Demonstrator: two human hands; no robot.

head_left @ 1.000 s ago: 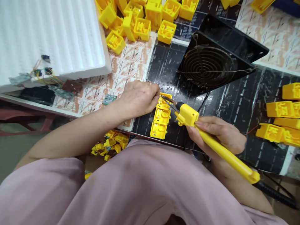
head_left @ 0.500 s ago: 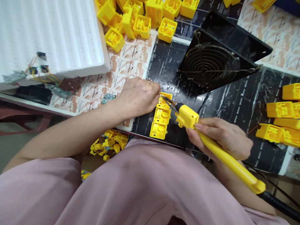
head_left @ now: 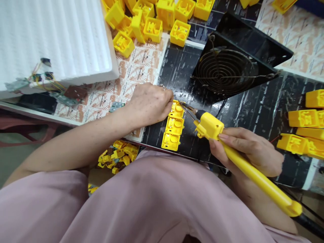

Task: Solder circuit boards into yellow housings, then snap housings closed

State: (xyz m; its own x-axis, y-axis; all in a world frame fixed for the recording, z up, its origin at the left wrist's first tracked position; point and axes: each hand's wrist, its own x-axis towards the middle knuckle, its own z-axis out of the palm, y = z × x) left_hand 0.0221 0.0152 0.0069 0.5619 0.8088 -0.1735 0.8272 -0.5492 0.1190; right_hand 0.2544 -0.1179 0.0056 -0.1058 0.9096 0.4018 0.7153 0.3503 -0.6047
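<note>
Right of the closer, curled left hand [head_left: 152,103], grasp unverifiable, yellow casings [head_left: 174,125] are aligned near-to-far; yellow tool [head_left: 250,170] is gripped by right hand [head_left: 250,148].

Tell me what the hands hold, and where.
Right hand: the tool, by the front of its handle. Left hand: beside the top case; any hold is hidden.

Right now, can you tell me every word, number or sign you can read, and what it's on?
"BEN…": repeated on the black sheet; the last letters are too blurred to be sure.
Print on the patterned sheet: too small to read.
White print on the dark blue sheet: too small to read.
Fan, tool, yellow cases: no readable text.
</note>
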